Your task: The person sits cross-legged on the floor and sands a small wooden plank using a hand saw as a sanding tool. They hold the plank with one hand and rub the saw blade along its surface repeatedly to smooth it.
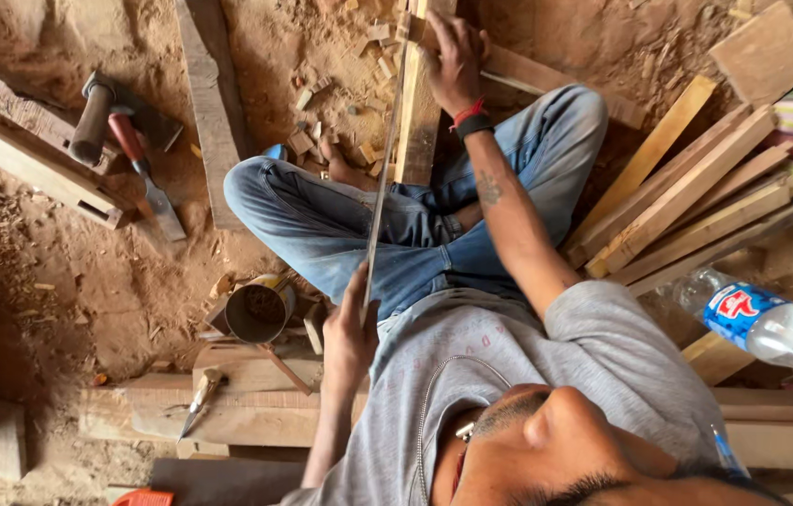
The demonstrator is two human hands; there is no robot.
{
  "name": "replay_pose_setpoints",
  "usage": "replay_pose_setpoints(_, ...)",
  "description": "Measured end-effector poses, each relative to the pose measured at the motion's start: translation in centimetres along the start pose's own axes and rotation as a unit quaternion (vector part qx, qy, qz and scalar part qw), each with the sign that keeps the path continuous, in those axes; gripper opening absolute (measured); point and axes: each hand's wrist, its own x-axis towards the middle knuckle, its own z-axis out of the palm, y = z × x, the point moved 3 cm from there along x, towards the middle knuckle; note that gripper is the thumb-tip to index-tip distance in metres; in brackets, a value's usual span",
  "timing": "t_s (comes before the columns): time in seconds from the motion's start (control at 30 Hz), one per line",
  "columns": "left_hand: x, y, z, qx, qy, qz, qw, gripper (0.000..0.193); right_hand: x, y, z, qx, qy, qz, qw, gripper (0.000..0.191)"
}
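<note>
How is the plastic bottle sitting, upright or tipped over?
Tipped over: the plastic bottle lies on its side next to the wooden planks.

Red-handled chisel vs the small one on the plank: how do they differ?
The red-handled chisel is larger, with a broad flat blade, lying on the dirt beside a mallet. The small chisel has a pale wooden handle and narrow tip, resting on a plank. Neither is in hand.

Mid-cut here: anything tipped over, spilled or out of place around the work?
A plastic bottle lies on its side beside the stacked planks, and a metal can is tipped over near the left hand holding the saw. Small offcuts litter the dirt.
</note>
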Motion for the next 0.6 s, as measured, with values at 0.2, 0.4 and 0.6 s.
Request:
replay_pose_setpoints(0.2,8.2,-1.2,3.6,-0.035,0.041,0.066,0.996,0.06,0.3,-0.5,-0.9,0.002,-0.012,-0.027,1.0,0.055)
replay_pose_setpoints(0.4,21.7,0.2,7.8,0.008,0.044,0.105,0.993,0.074,-0.1,-1.1,-2.2,0.039,0.026,-0.033,0.998,0.051)
replay_pose_setpoints(0.6,7.4,3.0,2.3,-0.014,0.059,0.125,0.99,0.062,-0.1,-0.8,-1.5,-0.011,0.069,-0.063,0.996,0.056)
